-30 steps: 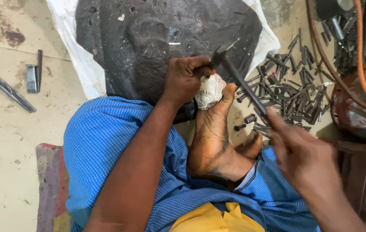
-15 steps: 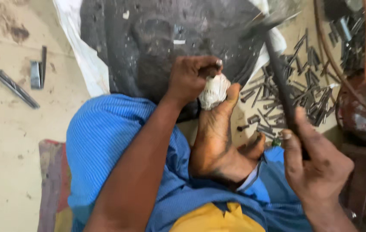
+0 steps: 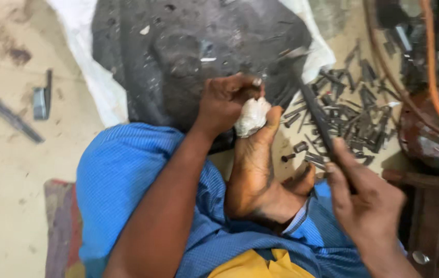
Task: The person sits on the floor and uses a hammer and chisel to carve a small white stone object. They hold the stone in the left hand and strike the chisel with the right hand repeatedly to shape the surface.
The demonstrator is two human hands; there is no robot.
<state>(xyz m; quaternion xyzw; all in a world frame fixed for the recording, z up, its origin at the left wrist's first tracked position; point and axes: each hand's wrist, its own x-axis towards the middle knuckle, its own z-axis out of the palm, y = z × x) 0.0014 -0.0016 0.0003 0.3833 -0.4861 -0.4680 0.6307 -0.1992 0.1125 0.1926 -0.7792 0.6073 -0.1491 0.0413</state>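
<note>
I am looking down at a rough floor workshop for metalwork. The work goes on right on the stained concrete floor point(image 3: 3, 154), over a soot-black sheet point(image 3: 178, 56) spread on white cloth. A heap of dark metal bolts and pins point(image 3: 353, 113) lies scattered to the right, loose steel tools point(image 3: 16, 121) lie to the left, and a rusty red drum point(image 3: 431, 134) stands beside an orange hose point(image 3: 436, 77).

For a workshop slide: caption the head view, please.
Left hand steadies a small piece beside a white-wrapped toe; right hand grips a dark hammer handle.
</note>
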